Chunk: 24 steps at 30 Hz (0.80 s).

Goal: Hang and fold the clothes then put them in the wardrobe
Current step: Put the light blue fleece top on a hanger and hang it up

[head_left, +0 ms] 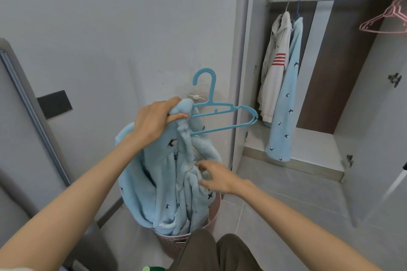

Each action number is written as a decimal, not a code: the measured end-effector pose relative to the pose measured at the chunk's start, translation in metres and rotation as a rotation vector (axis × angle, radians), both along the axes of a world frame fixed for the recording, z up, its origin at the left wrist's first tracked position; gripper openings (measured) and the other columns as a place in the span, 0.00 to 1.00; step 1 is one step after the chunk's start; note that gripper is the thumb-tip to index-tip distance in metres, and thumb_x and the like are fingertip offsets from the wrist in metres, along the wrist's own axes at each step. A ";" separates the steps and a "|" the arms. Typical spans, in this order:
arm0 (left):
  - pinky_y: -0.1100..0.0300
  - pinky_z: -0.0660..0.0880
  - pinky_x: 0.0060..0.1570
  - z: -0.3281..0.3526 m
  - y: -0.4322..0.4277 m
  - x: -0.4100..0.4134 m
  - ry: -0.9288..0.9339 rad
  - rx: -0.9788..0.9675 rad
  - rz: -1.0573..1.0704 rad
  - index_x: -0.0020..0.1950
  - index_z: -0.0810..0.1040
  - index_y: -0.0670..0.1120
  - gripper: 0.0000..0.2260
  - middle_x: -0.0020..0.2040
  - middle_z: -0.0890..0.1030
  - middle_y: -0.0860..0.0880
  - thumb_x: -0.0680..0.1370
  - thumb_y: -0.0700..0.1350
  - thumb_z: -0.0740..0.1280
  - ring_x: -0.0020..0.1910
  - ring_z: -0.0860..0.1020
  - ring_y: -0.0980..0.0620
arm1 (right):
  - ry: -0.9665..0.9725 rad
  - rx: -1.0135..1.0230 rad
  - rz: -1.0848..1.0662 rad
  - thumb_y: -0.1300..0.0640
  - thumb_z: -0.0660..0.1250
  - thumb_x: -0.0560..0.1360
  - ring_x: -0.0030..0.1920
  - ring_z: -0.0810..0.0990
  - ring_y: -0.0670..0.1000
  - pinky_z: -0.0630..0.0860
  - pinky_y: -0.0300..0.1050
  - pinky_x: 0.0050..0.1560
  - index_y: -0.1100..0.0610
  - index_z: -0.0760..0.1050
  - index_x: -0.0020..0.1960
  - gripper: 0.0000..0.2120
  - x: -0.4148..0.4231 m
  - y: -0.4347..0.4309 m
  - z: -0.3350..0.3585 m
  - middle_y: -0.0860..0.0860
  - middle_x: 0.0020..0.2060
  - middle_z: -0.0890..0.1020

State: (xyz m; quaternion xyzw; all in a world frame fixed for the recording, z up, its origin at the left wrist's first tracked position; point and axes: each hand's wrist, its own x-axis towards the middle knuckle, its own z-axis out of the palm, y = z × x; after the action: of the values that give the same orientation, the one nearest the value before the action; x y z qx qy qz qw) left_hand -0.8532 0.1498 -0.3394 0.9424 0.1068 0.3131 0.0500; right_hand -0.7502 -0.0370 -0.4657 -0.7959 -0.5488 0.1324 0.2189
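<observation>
Blue fleece garment (163, 178) — bunched in the gripping left hand (158, 121) with one arm of the blue hanger (220, 112), bulk hanging below its fingers. Right hand (217, 177) — fingers loosely spread, touching fabric. Best: open the collar first, then thread the hanger's free arm.

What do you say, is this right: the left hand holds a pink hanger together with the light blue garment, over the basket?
No. In the head view the hanger that the left hand holds with the light blue garment, over the basket, is blue, not pink.
</observation>
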 end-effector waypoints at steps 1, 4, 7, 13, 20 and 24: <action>0.57 0.62 0.31 0.004 0.000 -0.002 -0.018 -0.017 -0.012 0.44 0.67 0.53 0.15 0.31 0.71 0.55 0.77 0.64 0.60 0.34 0.70 0.50 | 0.004 -0.041 0.010 0.56 0.69 0.74 0.62 0.74 0.55 0.71 0.47 0.63 0.59 0.68 0.68 0.25 -0.001 0.005 -0.009 0.57 0.62 0.76; 0.57 0.64 0.33 0.013 0.004 -0.012 -0.064 -0.082 -0.017 0.44 0.68 0.54 0.14 0.32 0.73 0.54 0.76 0.63 0.61 0.35 0.72 0.50 | -0.053 -0.137 0.054 0.58 0.69 0.72 0.54 0.75 0.57 0.72 0.49 0.57 0.60 0.69 0.62 0.20 0.001 0.014 -0.029 0.59 0.57 0.77; 0.55 0.65 0.34 0.013 0.011 -0.022 -0.076 -0.125 0.010 0.45 0.70 0.55 0.13 0.33 0.75 0.53 0.76 0.63 0.62 0.36 0.73 0.49 | -0.372 -0.220 0.045 0.54 0.65 0.75 0.55 0.75 0.57 0.63 0.47 0.62 0.59 0.72 0.58 0.14 0.011 0.017 -0.035 0.58 0.54 0.80; 0.56 0.69 0.38 -0.011 0.036 -0.042 -0.018 -0.176 0.006 0.47 0.72 0.54 0.16 0.34 0.76 0.52 0.74 0.66 0.61 0.37 0.74 0.50 | -0.600 -0.165 -0.063 0.55 0.62 0.77 0.59 0.73 0.55 0.62 0.43 0.60 0.55 0.76 0.55 0.09 0.061 -0.005 -0.015 0.53 0.53 0.80; 0.61 0.70 0.37 -0.052 0.054 -0.063 0.096 -0.201 -0.021 0.52 0.71 0.63 0.20 0.39 0.77 0.64 0.70 0.73 0.53 0.38 0.75 0.64 | -0.766 -0.015 -0.033 0.59 0.60 0.79 0.69 0.67 0.49 0.56 0.34 0.67 0.51 0.77 0.55 0.09 0.095 -0.040 0.032 0.46 0.63 0.77; 0.61 0.73 0.42 -0.061 0.062 -0.070 0.149 -0.199 -0.025 0.55 0.71 0.67 0.20 0.42 0.79 0.65 0.70 0.73 0.53 0.41 0.76 0.65 | -0.856 -0.047 0.044 0.60 0.61 0.78 0.69 0.68 0.44 0.42 0.33 0.73 0.48 0.78 0.59 0.13 0.100 -0.045 0.049 0.42 0.63 0.77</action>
State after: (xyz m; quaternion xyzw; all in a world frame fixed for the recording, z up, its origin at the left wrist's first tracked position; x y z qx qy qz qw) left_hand -0.9232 0.2119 -0.4007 0.9547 0.1292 0.2293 0.1391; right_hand -0.6502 -0.0822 -0.4169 -0.7719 -0.6039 -0.1926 -0.0498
